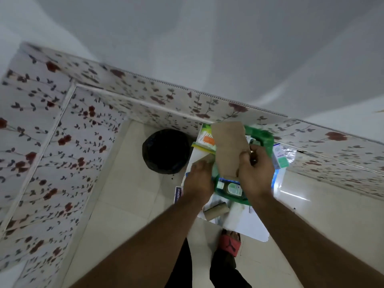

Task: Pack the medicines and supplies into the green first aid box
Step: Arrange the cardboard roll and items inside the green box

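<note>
The green first aid box point(264, 140) lies open on a small white table point(245, 223), seen from above. A small bottle with a green label point(233, 189) lies inside its near end. My right hand point(256, 171) grips a brown cardboard sheet point(228, 146) held over the box. My left hand point(198, 181) rests at the box's left edge, fingers bent down; what it touches is hidden. A beige bandage roll point(216, 210) lies on the table in front of the box. A blue and white plaster box point(178, 195) sits at the table's left edge.
A black round bin point(166, 150) stands on the tiled floor left of the table. A white and green medicine carton point(280, 156) and a packet with orange print point(205, 140) flank the box. Floral-tiled walls close in behind and left. My foot in a red sandal point(230, 244) is below the table.
</note>
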